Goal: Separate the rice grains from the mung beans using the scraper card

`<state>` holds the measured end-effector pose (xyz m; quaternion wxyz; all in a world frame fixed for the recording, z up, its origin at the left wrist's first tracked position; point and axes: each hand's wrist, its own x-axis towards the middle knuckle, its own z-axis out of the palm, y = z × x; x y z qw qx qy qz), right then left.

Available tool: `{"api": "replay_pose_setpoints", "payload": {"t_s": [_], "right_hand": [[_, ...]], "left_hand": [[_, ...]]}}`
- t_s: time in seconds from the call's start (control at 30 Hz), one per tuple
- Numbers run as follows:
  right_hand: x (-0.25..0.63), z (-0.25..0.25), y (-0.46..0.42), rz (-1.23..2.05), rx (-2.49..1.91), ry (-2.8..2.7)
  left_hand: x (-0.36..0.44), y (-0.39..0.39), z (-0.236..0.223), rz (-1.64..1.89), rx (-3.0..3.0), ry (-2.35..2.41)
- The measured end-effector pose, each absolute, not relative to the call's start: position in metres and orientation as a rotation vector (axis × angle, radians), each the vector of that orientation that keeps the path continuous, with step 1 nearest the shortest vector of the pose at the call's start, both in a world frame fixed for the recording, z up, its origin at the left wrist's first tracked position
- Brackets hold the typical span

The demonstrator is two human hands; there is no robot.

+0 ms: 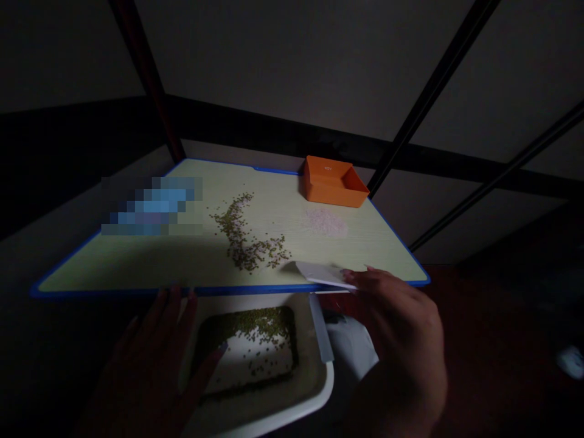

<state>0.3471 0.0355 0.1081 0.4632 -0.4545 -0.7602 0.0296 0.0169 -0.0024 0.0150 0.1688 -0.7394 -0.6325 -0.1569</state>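
My right hand is closed around one end of a thin white flat piece, like a scraper or card, tilted low over the board's front edge. Left of it, small green beans are scattered in a curved band, mixed with pale grains. Farther right lies a patch of pale pinkish grains. My left hand, in shadow, has its fingers spread, tips at the board's edge. Its thumb reaches over a white tub holding more green beans; whether it presses the rim is hidden.
The pale board has a blue rim. An orange open box stands at its back right. A blurred blue item lies at the left. A whitish bag-like shape is below the edge, beside the tub. Wall panels rise behind.
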Motion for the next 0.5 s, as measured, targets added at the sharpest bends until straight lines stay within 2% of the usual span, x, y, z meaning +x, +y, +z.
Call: {"api": "replay_pose_setpoints", "payload": {"t_s": [0.5], "right_hand": [[0.317, 0.114, 0.034, 0.103, -1.084, -2.106]], "left_hand": [[0.015, -0.001, 0.015, -0.486, -2.11, -1.779]]}}
